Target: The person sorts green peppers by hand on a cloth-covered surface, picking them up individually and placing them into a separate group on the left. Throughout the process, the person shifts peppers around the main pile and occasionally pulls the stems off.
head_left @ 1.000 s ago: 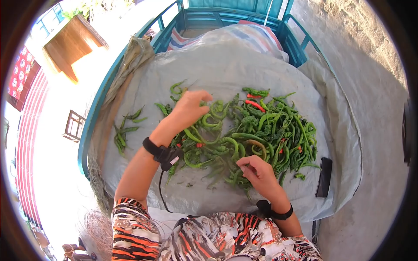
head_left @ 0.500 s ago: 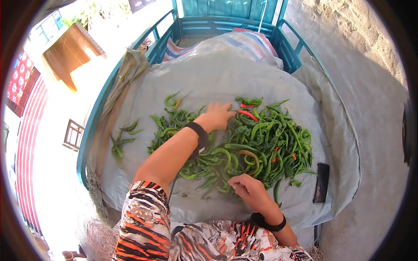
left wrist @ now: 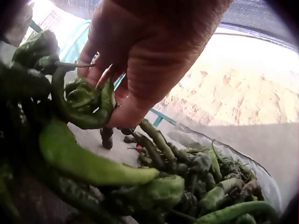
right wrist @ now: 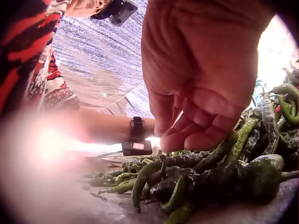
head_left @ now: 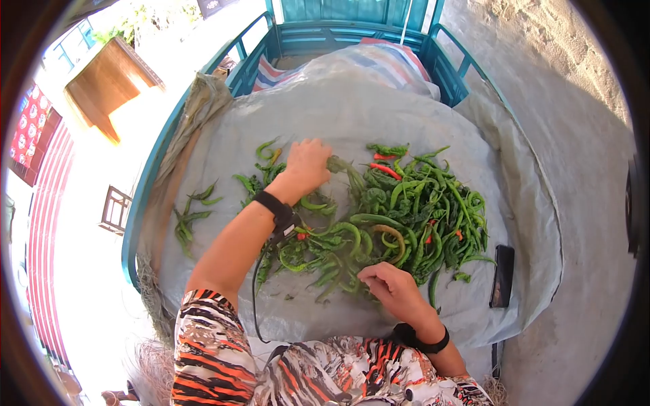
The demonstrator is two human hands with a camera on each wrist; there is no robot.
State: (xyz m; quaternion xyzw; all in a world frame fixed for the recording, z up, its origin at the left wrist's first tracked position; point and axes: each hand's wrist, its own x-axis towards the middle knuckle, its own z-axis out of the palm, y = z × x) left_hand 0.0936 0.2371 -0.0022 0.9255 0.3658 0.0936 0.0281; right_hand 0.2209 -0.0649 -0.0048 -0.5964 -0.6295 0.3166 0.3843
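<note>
My left hand [head_left: 308, 166] is over the far edge of the smaller left heap of green chili peppers [head_left: 332, 237]. In the left wrist view, a curled green chili pepper [left wrist: 81, 114] lies between its thumb and fingers. Some green peppers just right of that hand are blurred in the head view. My right hand [head_left: 395, 291] hovers at the near edge of the peppers, its fingers loosely curled and no pepper visible in them. Beside it spreads the larger right pile of green chili peppers [head_left: 423, 223], with a red chili pepper [head_left: 386, 171] near its back.
A grey plastic sheet [head_left: 318, 122] covers the bed of a blue cart [head_left: 349, 37]. Several separate peppers [head_left: 186, 223] lie at its left. A black phone [head_left: 502, 277] rests near the right edge. Striped cloth [head_left: 379, 61] is bunched at the back.
My left hand swept right with fingers spread towards the larger pile, then came back left and now has a green chili pepper between its fingers. My right hand shifted slightly left and nearer the body.
</note>
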